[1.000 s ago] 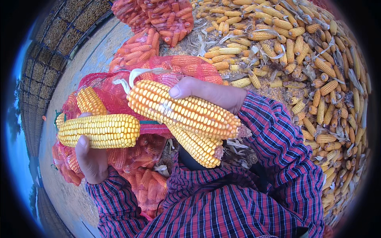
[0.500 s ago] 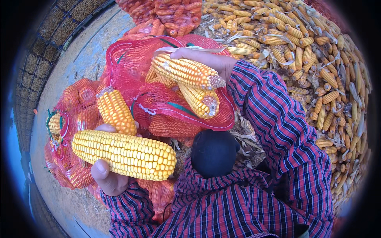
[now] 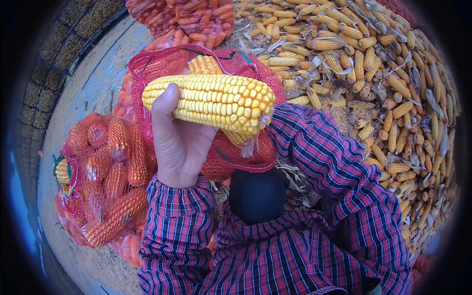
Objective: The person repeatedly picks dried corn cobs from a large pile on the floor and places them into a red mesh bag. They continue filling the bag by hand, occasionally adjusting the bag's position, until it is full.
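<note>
My left hand (image 3: 179,137) is closed around a large yellow corn cob (image 3: 211,101), thumb on its near side. It holds the cob level above the open mouth of a red mesh bag (image 3: 246,160). Behind it, another corn cob (image 3: 204,65) shows at the bag's mouth, and part of a further cob (image 3: 237,138) shows below. My right arm (image 3: 324,142) reaches in from the right toward the bag. The raised cob hides my right hand, so its fingers and anything in them cannot be seen.
A filled red mesh bag of corn (image 3: 103,172) stands at the left, and another full bag (image 3: 191,19) at the back. A large heap of corn cobs (image 3: 403,108) with dry husks covers the right side. Wire-mesh cribs (image 3: 64,44) line the far left.
My left hand has moved right and up, carrying the yellow cob over the bag. My right hand, which gripped a cob at the bag's mouth, is now hidden behind it.
</note>
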A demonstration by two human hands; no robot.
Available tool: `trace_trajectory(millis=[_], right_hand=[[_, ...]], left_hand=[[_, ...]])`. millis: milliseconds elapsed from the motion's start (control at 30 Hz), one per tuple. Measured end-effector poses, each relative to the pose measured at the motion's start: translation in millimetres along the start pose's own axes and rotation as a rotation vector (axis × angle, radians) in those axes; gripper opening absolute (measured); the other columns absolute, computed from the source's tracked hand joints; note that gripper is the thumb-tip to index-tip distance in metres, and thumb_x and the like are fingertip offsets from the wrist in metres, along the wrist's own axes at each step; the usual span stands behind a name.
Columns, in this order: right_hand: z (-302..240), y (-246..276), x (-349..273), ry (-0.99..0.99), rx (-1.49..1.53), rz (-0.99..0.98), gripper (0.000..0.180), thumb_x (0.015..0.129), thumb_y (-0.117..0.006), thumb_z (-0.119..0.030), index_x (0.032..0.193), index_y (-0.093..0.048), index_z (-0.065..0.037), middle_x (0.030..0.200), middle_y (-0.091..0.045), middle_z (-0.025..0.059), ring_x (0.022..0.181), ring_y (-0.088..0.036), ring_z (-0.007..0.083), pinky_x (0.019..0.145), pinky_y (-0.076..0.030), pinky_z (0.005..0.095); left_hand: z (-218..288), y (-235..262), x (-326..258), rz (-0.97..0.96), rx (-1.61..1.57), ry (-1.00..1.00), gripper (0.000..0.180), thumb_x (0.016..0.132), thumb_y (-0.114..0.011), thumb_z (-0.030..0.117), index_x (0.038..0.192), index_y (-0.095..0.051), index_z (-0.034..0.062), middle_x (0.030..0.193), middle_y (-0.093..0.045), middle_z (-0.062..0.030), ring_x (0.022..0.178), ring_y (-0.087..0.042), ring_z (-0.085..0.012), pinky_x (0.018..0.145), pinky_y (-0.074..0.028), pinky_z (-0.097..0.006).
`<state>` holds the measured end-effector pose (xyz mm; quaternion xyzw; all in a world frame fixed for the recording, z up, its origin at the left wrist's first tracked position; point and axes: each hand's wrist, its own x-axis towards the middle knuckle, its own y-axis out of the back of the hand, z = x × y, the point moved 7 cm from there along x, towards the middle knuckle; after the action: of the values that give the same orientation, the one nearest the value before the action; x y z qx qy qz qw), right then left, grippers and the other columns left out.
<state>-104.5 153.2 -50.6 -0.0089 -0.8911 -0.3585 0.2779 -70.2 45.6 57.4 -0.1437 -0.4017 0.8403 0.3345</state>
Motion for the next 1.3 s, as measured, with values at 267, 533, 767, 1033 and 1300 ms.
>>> trace_trajectory(millis=[267,533,767,1033,1300], right_hand=[[-16.4,87.9,-68.9,-0.617,-0.292,-0.182,0.069,0.089,-0.065,-0.031,0.146,-0.037,-0.003,0.129,-0.053,0.0312,0.124,-0.051,0.0408,0.103,-0.044,0.0457],[-69.9,122.7,-96.9,-0.323,-0.570,0.369,0.046,0.079,-0.076,-0.020,0.118,-0.054,-0.008,0.105,-0.057,0.0134,0.098,-0.061,0.0320,0.081,-0.052,0.0422],[-64.4,130.2,-142.7,-0.513,-0.964,0.602,0.089,0.071,-0.084,-0.027,0.143,-0.035,-0.006,0.124,-0.051,0.0226,0.103,-0.058,0.0337,0.088,-0.049,0.0411],[3.2,80.1,-123.9,-1.000,1.213,0.743,0.031,0.103,-0.051,-0.030,0.118,-0.060,-0.004,0.085,-0.066,0.0043,0.066,-0.061,0.0126,0.057,-0.052,0.0290],[-25.5,182.2,-69.5,-0.619,1.488,0.544,0.032,0.107,-0.040,-0.025,0.129,-0.055,-0.005,0.064,-0.037,-0.0066,0.045,-0.028,-0.0003,0.038,-0.028,0.0159]], left_hand=[[26.1,89.0,15.7,0.329,0.769,-0.216,0.040,0.086,-0.073,0.021,0.118,-0.058,0.0018,0.109,-0.065,-0.0061,0.100,-0.063,-0.0163,0.090,-0.049,-0.034],[22.9,126.2,-14.8,0.395,0.971,-0.052,0.029,0.082,-0.077,0.014,0.104,-0.067,-0.0024,0.098,-0.071,-0.0085,0.086,-0.068,-0.0152,0.080,-0.052,-0.030],[17.7,133.5,-0.2,0.295,1.607,-0.048,0.053,0.075,-0.080,0.021,0.116,-0.059,-0.0046,0.114,-0.063,-0.0222,0.095,-0.067,-0.0283,0.085,-0.054,-0.039],[-29.1,100.7,-7.7,0.237,2.017,0.039,0.081,0.063,-0.081,0.036,0.128,-0.047,0.0022,0.137,-0.023,-0.0394,0.127,-0.031,-0.0563,0.109,-0.030,-0.056],[-34.2,57.1,13.0,-0.067,2.062,-0.199,0.079,0.061,-0.083,0.017,0.132,-0.049,0.0134,0.144,-0.020,-0.0366,0.127,-0.038,-0.0588,0.107,-0.039,-0.053]])
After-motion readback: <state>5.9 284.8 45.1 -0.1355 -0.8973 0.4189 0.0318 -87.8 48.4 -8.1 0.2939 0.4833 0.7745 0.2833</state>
